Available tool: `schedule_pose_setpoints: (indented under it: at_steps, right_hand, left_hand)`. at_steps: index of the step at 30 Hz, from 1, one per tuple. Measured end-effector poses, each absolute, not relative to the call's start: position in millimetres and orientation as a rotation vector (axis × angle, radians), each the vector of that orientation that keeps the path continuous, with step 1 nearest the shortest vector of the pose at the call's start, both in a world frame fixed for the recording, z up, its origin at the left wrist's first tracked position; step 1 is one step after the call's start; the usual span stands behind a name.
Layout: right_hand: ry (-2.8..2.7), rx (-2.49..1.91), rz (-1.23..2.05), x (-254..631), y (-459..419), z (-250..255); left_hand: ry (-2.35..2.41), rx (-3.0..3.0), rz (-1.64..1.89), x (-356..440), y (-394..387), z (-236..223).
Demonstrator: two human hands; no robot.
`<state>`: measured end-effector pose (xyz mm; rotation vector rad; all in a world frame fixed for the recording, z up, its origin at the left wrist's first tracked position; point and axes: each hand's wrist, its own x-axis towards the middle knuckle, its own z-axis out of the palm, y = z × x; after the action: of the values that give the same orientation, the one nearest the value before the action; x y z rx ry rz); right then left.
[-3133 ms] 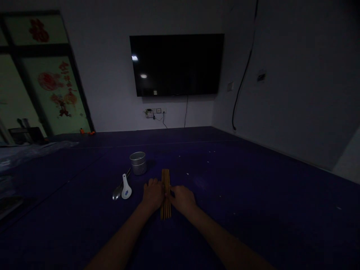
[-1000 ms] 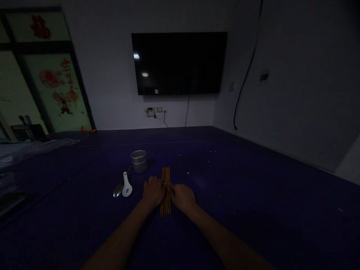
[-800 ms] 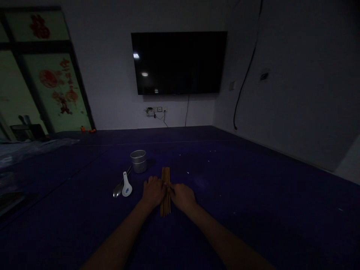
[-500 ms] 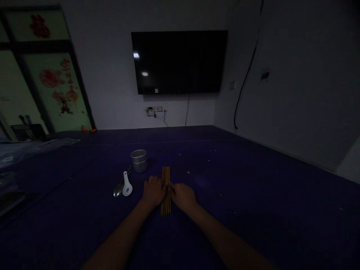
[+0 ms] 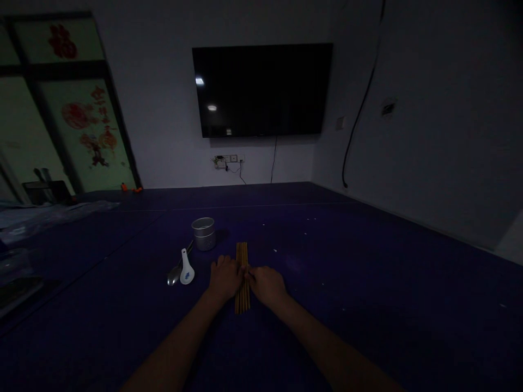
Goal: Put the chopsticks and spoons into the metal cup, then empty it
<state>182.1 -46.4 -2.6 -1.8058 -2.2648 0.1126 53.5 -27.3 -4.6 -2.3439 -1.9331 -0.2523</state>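
A bundle of several wooden chopsticks [image 5: 242, 255] lies lengthwise on the dark blue surface [image 5: 347, 283]. My left hand [image 5: 224, 279] presses against the bundle's left side, fingers curled. My right hand [image 5: 266, 285] presses against its right side, fingers curled too. The two hands squeeze the sticks together between them, and the middle of the bundle is hidden by my fingers.
A small metal cup [image 5: 203, 233] stands just beyond my left hand. A white ceramic spoon [image 5: 187, 268] and a metal spoon [image 5: 175, 272] lie to its left. A dark television [image 5: 261, 90] hangs on the far wall. Crumpled plastic sheeting [image 5: 24, 218] lies far left.
The hands and chopsticks stay in place; only the camera view has shifted slightly.
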Motion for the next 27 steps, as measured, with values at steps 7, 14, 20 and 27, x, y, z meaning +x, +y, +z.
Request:
schedule_pose_setpoints:
  at_steps: [7, 14, 20, 27]
  right_hand:
    - [-2.262, -1.814, 0.115, 182.3, -45.7, -3.9]
    - [-2.258, -1.803, 0.116, 182.4, -45.5, -2.5]
    - [-2.240, -1.790, 0.113, 182.6, -45.2, -3.9]
    - [-2.239, -1.799, 0.149, 183.0, -46.0, -2.3]
  left_hand:
    - [-1.908, -2.327, -0.271, 52.7, -27.8, -5.8]
    - [-1.914, -2.336, -0.292, 52.4, -26.7, -7.1]
    - [-1.917, -2.345, -0.299, 51.6, -26.9, -5.7]
    - [-1.913, -2.350, -0.292, 51.4, -27.3, -4.7]
